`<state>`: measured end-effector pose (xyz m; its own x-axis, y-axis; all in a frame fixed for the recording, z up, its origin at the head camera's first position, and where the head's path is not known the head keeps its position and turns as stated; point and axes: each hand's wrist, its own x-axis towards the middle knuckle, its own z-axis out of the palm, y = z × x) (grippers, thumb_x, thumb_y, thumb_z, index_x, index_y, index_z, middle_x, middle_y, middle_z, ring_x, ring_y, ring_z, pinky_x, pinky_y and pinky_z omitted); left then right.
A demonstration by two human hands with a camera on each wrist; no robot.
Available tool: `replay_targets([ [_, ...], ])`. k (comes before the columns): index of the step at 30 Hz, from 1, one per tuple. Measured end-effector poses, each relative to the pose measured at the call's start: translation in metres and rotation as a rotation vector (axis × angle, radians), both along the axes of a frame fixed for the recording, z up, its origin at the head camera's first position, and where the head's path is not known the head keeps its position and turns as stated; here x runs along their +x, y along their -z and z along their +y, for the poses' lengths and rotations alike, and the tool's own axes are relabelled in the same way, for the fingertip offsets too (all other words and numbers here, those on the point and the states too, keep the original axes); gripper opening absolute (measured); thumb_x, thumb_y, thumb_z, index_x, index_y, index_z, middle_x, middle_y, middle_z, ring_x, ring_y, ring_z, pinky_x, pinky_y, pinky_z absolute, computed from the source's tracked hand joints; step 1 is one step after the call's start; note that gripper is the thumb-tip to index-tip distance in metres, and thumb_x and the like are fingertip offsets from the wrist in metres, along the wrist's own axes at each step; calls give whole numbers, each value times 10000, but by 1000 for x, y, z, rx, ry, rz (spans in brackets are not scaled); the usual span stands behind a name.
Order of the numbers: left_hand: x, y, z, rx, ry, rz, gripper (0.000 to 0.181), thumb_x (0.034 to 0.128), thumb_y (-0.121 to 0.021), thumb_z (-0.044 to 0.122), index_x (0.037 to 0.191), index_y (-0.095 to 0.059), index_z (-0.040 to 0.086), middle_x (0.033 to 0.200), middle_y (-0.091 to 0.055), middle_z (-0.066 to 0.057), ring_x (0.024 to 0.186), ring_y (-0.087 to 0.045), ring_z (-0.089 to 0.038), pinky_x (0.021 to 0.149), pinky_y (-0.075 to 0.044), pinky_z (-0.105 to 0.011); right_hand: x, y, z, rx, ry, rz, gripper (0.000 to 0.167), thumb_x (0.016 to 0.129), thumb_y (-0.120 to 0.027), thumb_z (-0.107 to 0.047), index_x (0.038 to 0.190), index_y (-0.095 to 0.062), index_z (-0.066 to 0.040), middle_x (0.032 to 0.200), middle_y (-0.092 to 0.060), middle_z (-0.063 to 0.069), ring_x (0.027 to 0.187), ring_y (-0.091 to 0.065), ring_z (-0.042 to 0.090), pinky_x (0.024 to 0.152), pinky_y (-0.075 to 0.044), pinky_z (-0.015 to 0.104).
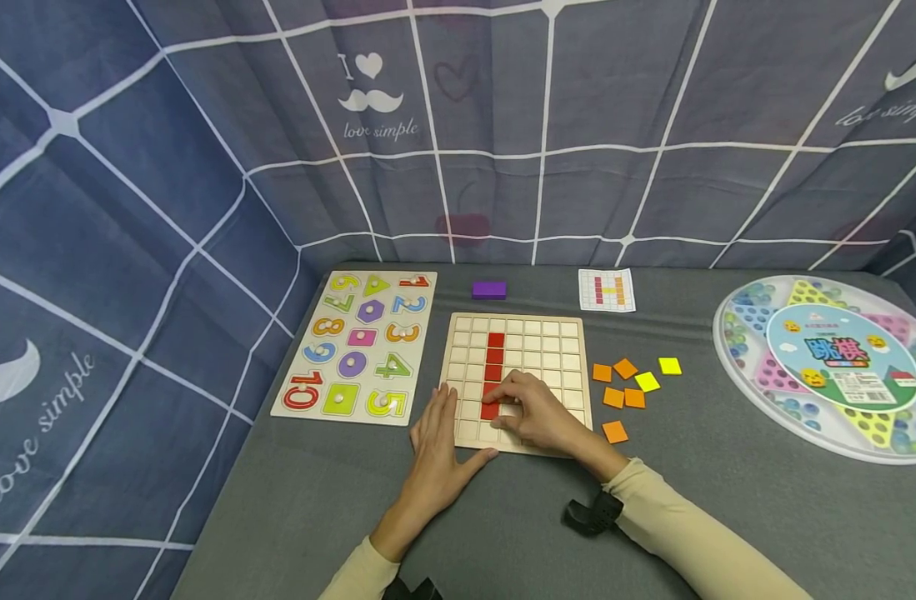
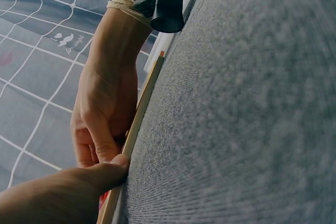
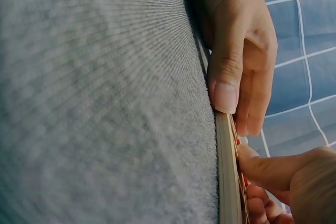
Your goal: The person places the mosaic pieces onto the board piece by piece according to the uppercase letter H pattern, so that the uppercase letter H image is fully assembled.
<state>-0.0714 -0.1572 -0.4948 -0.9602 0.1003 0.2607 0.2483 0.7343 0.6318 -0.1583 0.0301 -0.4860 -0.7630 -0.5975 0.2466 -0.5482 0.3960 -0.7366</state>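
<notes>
Right hand — red tile between fingertips.

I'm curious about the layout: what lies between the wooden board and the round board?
Right of the wooden board lie five orange tiles and two yellow tiles, then bare grey cloth, as the head view shows.

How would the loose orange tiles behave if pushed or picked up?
Likely to slide rather than roll: the orange tiles are flat squares lying on the table. Probably stiff and light, given their crisp straight edges and small size beside the board. Lifting may be fiddly, as they show little visible thickness.
</notes>
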Motion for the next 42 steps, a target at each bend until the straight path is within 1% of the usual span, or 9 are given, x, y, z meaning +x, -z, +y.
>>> replay_targets([
  [5, 0, 0, 0, 1, 3, 2, 1025, 750, -846, 360, 1497, -287, -63, 1565, -250, -277, 1456, -212, -450, 1044, -175, -588, 1, 0, 1, 3, -4, -4, 304, 777, -823, -133, 1067, -734, -113, 955, -633, 12, 857, -535, 128, 787, -428, 294],
  [9, 0, 0, 0, 1, 5, 9, 1024, 748, -847, 358, 1495, -289, -66, 1563, -252, -279, 1454, -217, -451, 1041, -177, -587, 1, 0, 2, -8, -15, -4, 286, 785, -817, -129, 1057, -732, -100, 953, -636, 23, 849, -530, 132, 778, -430, 295],
  [17, 0, 0, 0, -8, 4, 17, 1022, 747, -849, 356, 1494, -294, -65, 1564, -254, -275, 1455, -221, -446, 1039, -183, -586, -1, 2, 4, -31, -22, 27, 231, 803, -797, -90, 1025, -735, -96, 946, -642, 8, 831, -529, 117, 761, -441, 282],
  [24, 0, 1, 0, -13, 6, 26, 1020, 746, -848, 359, 1490, -298, -69, 1558, -264, -278, 1452, -226, -448, 1037, -190, -582, -1, 3, 4, -35, -20, 5, 207, 815, -786, -84, 1015, -735, -100, 951, -643, 8, 846, -540, 123, 776, -450, 285],
  [32, -2, 0, 1, -22, 13, 33, 1022, 747, -846, 370, 1492, -298, -65, 1557, -269, -276, 1452, -231, -447, 1034, -197, -577, -1, 2, 6, -33, -9, 10, 215, 817, -782, -80, 1025, -732, -97, 960, -639, 13, 857, -537, 124, 784, -449, 291],
  [38, -1, 1, 1, -24, 14, 48, 1016, 747, -843, 369, 1489, -304, -68, 1553, -280, -277, 1446, -241, -452, 1033, -199, -573, 0, 3, 5, -20, -13, 42, 235, 825, -782, -124, 1052, -728, -100, 970, -638, 14, 870, -536, 122, 794, -441, 292],
  [42, 1, 2, 0, -21, 9, 56, 1006, 749, -842, 363, 1484, -310, -73, 1549, -285, -284, 1441, -244, -463, 1030, -198, -583, 1, 4, 4, -13, -24, 75, 197, 854, -752, -127, 1050, -733, -111, 973, -639, 6, 881, -546, 128, 803, -444, 308],
])
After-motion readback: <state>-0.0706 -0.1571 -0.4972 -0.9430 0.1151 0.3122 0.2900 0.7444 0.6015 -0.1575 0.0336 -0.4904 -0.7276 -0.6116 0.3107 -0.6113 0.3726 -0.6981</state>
